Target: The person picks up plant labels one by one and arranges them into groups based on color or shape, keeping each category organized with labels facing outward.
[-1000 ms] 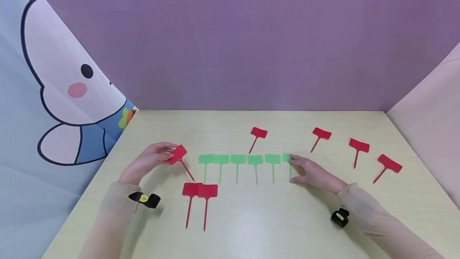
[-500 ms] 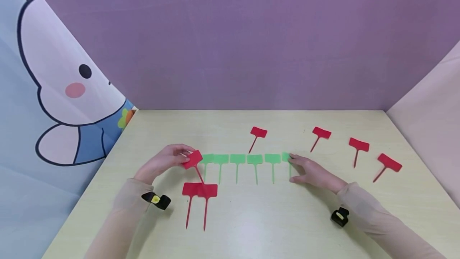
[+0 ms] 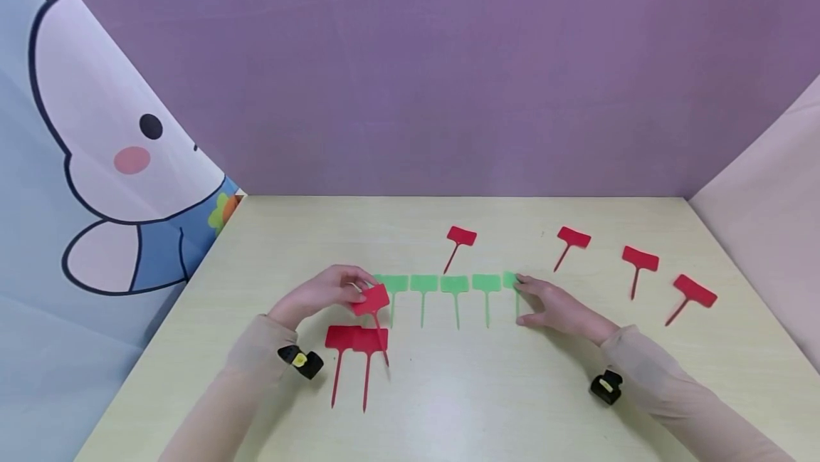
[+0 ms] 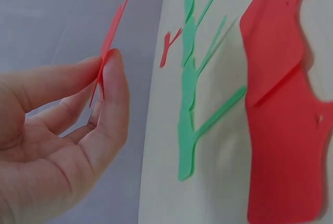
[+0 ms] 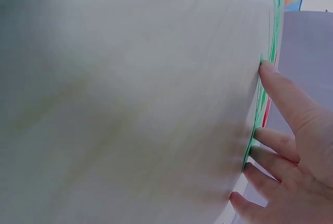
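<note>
We see left hand pinching red tag above two red tags; right hand flat, fingers straight, pressing rightmost green tag.

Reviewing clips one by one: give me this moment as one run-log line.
left hand: pinches red tag above red pair | right hand: fingers flat on end green tag | table

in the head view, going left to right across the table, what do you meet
left hand pinching a red plant label → row of green plant labels → right hand on the row's right end → red label → red label → red label
</note>
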Demonstrator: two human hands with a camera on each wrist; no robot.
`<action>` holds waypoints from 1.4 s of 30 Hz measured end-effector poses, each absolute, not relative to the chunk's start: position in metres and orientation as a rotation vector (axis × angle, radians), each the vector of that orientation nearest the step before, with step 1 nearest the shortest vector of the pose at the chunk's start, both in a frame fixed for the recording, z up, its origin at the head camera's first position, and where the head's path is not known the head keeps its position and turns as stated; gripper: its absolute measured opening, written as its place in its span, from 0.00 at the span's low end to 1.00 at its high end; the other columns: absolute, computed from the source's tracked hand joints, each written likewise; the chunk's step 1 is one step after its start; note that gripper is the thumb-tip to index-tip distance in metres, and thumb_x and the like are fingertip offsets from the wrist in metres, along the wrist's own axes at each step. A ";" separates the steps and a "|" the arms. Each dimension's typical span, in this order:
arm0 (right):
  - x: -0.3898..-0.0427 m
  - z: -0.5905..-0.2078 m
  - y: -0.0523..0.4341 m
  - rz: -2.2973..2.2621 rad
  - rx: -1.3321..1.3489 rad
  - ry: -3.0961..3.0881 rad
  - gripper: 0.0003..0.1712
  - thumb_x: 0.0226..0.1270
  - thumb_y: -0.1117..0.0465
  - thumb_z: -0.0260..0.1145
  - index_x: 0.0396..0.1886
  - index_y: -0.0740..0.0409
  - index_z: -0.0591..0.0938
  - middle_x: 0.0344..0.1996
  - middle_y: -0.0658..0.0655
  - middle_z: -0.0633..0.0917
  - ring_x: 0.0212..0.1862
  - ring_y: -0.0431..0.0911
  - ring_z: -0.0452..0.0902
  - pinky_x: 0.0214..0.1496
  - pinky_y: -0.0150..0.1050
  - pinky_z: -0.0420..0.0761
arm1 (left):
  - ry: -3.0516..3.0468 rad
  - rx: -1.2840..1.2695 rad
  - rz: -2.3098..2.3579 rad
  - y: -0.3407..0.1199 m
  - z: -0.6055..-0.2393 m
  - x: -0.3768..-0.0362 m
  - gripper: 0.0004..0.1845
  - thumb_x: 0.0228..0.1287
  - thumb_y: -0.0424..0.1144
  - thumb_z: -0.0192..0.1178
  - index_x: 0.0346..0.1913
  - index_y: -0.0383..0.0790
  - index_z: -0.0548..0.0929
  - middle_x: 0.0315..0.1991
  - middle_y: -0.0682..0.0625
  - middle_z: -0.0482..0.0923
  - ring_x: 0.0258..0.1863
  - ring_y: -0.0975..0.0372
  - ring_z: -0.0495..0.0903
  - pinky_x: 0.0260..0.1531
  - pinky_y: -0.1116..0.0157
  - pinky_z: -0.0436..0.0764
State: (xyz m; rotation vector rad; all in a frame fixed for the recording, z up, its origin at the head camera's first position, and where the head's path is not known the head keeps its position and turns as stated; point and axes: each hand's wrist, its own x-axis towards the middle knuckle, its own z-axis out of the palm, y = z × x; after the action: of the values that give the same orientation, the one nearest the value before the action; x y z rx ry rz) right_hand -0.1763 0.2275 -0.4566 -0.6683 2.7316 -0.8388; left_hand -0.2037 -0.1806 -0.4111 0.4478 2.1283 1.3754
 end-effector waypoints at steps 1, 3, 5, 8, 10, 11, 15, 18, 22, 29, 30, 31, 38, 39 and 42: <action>-0.176 -0.457 0.228 -0.840 -0.669 2.732 0.39 0.47 0.56 0.70 0.57 0.71 0.67 0.60 0.68 0.64 0.62 0.63 0.55 0.60 0.55 0.59 | 2.116 0.461 1.374 -0.179 -0.412 -0.203 0.16 0.57 0.28 0.51 0.49 0.28 0.73 0.38 0.43 0.72 0.32 0.59 0.75 0.33 0.62 0.80; -0.177 -0.458 0.228 -0.834 -0.677 2.733 0.39 0.48 0.56 0.70 0.57 0.71 0.68 0.60 0.69 0.64 0.62 0.63 0.55 0.60 0.55 0.59 | 2.095 0.479 1.363 -0.175 -0.413 -0.203 0.15 0.57 0.27 0.51 0.48 0.28 0.73 0.37 0.43 0.72 0.32 0.59 0.75 0.33 0.61 0.80; -0.177 -0.458 0.228 -0.834 -0.674 2.732 0.39 0.48 0.56 0.70 0.57 0.71 0.68 0.60 0.68 0.64 0.62 0.63 0.55 0.60 0.55 0.59 | 2.082 0.488 1.348 -0.172 -0.414 -0.202 0.15 0.57 0.27 0.51 0.48 0.28 0.73 0.37 0.43 0.72 0.32 0.59 0.75 0.33 0.62 0.80; -0.177 -0.459 0.229 -0.827 -0.674 2.732 0.39 0.48 0.55 0.70 0.57 0.71 0.68 0.60 0.68 0.64 0.62 0.63 0.55 0.60 0.54 0.59 | 2.080 0.484 1.321 -0.166 -0.415 -0.200 0.14 0.56 0.27 0.52 0.47 0.30 0.74 0.38 0.44 0.73 0.33 0.59 0.75 0.33 0.62 0.80; -0.177 -0.459 0.229 -0.829 -0.670 2.731 0.39 0.47 0.55 0.70 0.57 0.71 0.68 0.60 0.68 0.64 0.62 0.62 0.55 0.60 0.54 0.59 | 2.085 0.488 1.299 -0.162 -0.416 -0.199 0.14 0.56 0.28 0.54 0.47 0.31 0.75 0.38 0.44 0.73 0.33 0.58 0.75 0.33 0.62 0.80; -0.177 -0.459 0.229 -0.829 -0.665 2.731 0.39 0.47 0.55 0.70 0.57 0.71 0.68 0.60 0.68 0.64 0.62 0.62 0.55 0.60 0.54 0.59 | 2.090 0.489 1.283 -0.160 -0.416 -0.198 0.14 0.56 0.28 0.55 0.47 0.32 0.75 0.39 0.44 0.73 0.34 0.58 0.75 0.32 0.62 0.80; -0.178 -0.459 0.229 -0.822 -0.658 2.735 0.39 0.47 0.54 0.70 0.57 0.70 0.68 0.60 0.67 0.64 0.62 0.62 0.55 0.60 0.54 0.60 | 2.104 0.488 1.220 -0.150 -0.418 -0.196 0.14 0.54 0.29 0.56 0.46 0.35 0.76 0.39 0.45 0.73 0.36 0.58 0.73 0.30 0.63 0.80; -0.177 -0.459 0.229 -0.817 -0.658 2.738 0.39 0.47 0.54 0.70 0.57 0.70 0.68 0.60 0.68 0.64 0.62 0.62 0.55 0.60 0.54 0.60 | 2.087 0.463 1.193 -0.143 -0.419 -0.194 0.13 0.55 0.29 0.57 0.45 0.36 0.77 0.39 0.45 0.72 0.36 0.57 0.74 0.30 0.63 0.80; -0.177 -0.458 0.229 -0.813 -0.666 2.744 0.39 0.47 0.55 0.70 0.57 0.70 0.68 0.60 0.68 0.64 0.62 0.63 0.55 0.59 0.54 0.60 | 2.046 0.437 1.186 -0.136 -0.423 -0.191 0.13 0.54 0.28 0.57 0.44 0.37 0.77 0.39 0.45 0.73 0.35 0.57 0.75 0.31 0.63 0.80; -0.176 -0.458 0.228 -0.818 -0.657 2.745 0.40 0.47 0.55 0.70 0.57 0.70 0.67 0.60 0.68 0.64 0.62 0.62 0.55 0.59 0.54 0.61 | 2.063 0.507 1.129 -0.128 -0.426 -0.188 0.13 0.53 0.27 0.57 0.43 0.37 0.78 0.36 0.46 0.74 0.31 0.58 0.76 0.29 0.64 0.80; -0.176 -0.458 0.228 -0.816 -0.654 2.746 0.40 0.47 0.55 0.70 0.58 0.70 0.67 0.60 0.68 0.64 0.62 0.62 0.55 0.60 0.54 0.60 | 2.071 0.519 1.118 -0.127 -0.426 -0.188 0.13 0.53 0.27 0.57 0.43 0.37 0.78 0.36 0.46 0.74 0.31 0.59 0.76 0.29 0.64 0.80; -0.176 -0.458 0.228 -0.814 -0.653 2.746 0.40 0.47 0.55 0.70 0.58 0.70 0.67 0.61 0.67 0.64 0.62 0.62 0.55 0.59 0.54 0.61 | 2.080 0.532 1.106 -0.126 -0.426 -0.187 0.13 0.53 0.27 0.57 0.43 0.37 0.78 0.36 0.47 0.74 0.31 0.59 0.76 0.29 0.64 0.80; -0.177 -0.457 0.228 -0.827 -0.635 2.733 0.41 0.47 0.54 0.70 0.59 0.69 0.66 0.61 0.67 0.64 0.62 0.62 0.55 0.59 0.54 0.61 | 2.144 0.583 1.056 -0.121 -0.430 -0.186 0.12 0.53 0.24 0.56 0.41 0.38 0.79 0.33 0.49 0.75 0.31 0.60 0.75 0.30 0.66 0.79; -0.177 -0.458 0.228 -0.831 -0.636 2.736 0.41 0.47 0.55 0.70 0.59 0.69 0.66 0.61 0.67 0.64 0.62 0.62 0.55 0.59 0.54 0.61 | 2.157 0.596 1.041 -0.121 -0.431 -0.186 0.12 0.53 0.25 0.56 0.40 0.39 0.79 0.33 0.50 0.75 0.31 0.60 0.75 0.30 0.66 0.78; -0.178 -0.458 0.228 -0.837 -0.654 2.740 0.41 0.47 0.55 0.70 0.59 0.70 0.66 0.60 0.68 0.64 0.62 0.63 0.55 0.59 0.54 0.61 | 2.200 0.646 0.992 -0.119 -0.432 -0.186 0.12 0.52 0.25 0.57 0.39 0.41 0.79 0.31 0.52 0.76 0.31 0.61 0.74 0.32 0.67 0.76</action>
State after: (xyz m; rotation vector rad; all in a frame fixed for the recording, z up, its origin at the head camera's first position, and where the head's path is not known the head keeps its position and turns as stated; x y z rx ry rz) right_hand -0.1777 0.2281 -0.4585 -0.6539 2.7399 -0.8373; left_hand -0.1862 -0.1189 -0.4317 0.6457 2.2002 0.9917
